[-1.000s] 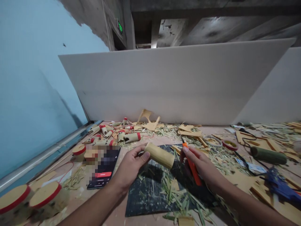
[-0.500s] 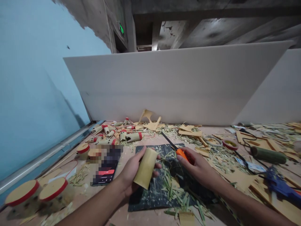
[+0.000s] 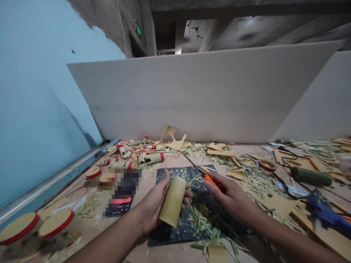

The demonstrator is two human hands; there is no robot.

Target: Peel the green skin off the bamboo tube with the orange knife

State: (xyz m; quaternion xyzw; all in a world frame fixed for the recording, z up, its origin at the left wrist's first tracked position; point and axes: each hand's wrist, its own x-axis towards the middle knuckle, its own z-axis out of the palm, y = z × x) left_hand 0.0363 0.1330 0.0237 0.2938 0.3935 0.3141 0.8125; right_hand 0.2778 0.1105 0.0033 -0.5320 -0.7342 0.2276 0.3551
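Observation:
My left hand (image 3: 153, 208) is wrapped round a short pale bamboo tube (image 3: 173, 201), held nearly upright above the black cutting mat (image 3: 164, 233). My right hand (image 3: 233, 199) grips an orange-handled knife (image 3: 210, 179) whose dark blade points up and left, away from me, over the mat. The blade tip sits apart from the tube, to its upper right. Green bamboo shavings (image 3: 204, 221) lie scattered on the mat between and below my hands.
A phone (image 3: 120, 204) lies left of the mat. Small red-banded bamboo pieces (image 3: 142, 157) cluster at the back left; larger red-rimmed drums (image 3: 55, 224) stand at the near left. A green bamboo stick (image 3: 311, 177), tape roll (image 3: 267, 165) and blue glue gun (image 3: 325, 213) lie right. White boards (image 3: 192, 95) wall the back.
The tube has swung from lying sideways between both hands to nearly upright in my left hand. The knife has turned so its blade points away from me.

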